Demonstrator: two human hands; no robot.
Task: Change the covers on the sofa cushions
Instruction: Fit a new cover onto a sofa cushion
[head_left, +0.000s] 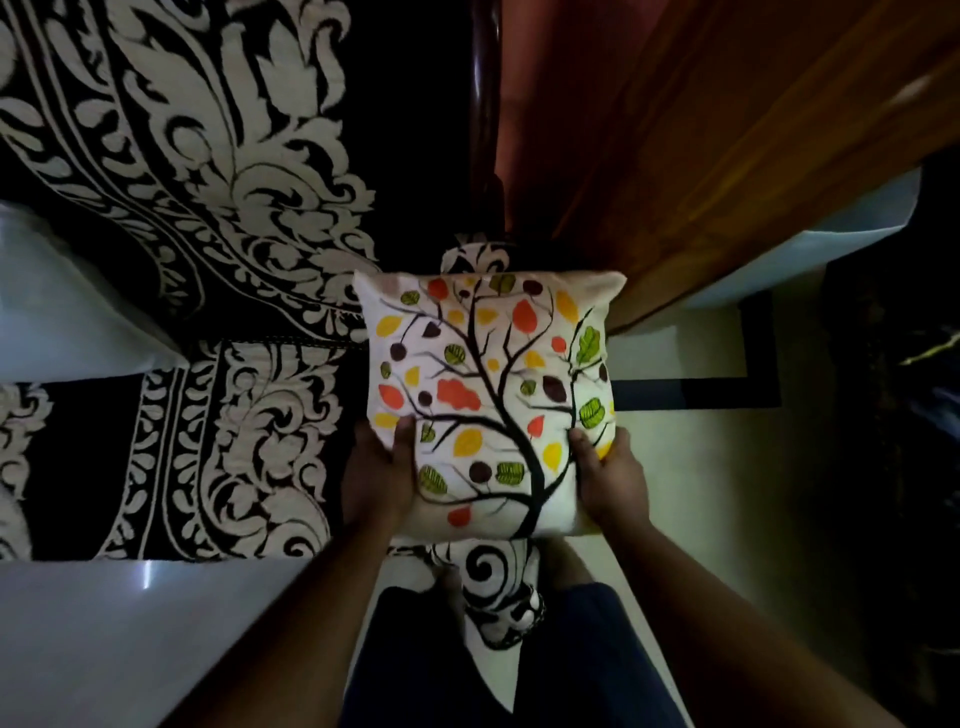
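Note:
A white cushion (488, 400) with a black tree and coloured leaves printed on its cover is held in front of me. My left hand (376, 475) grips its lower left edge, thumb on the front face. My right hand (610, 478) grips the lower right edge the same way. A black-and-cream patterned cover (498, 592) hangs crumpled below the cushion, between my knees. Its upper part is hidden behind the cushion.
The sofa (182, 234) on the left has black upholstery with a large cream floral pattern. A dark wooden post (485, 104) and a wooden door or panel (701, 130) stand behind the cushion. Pale floor with a dark border (691, 389) lies to the right.

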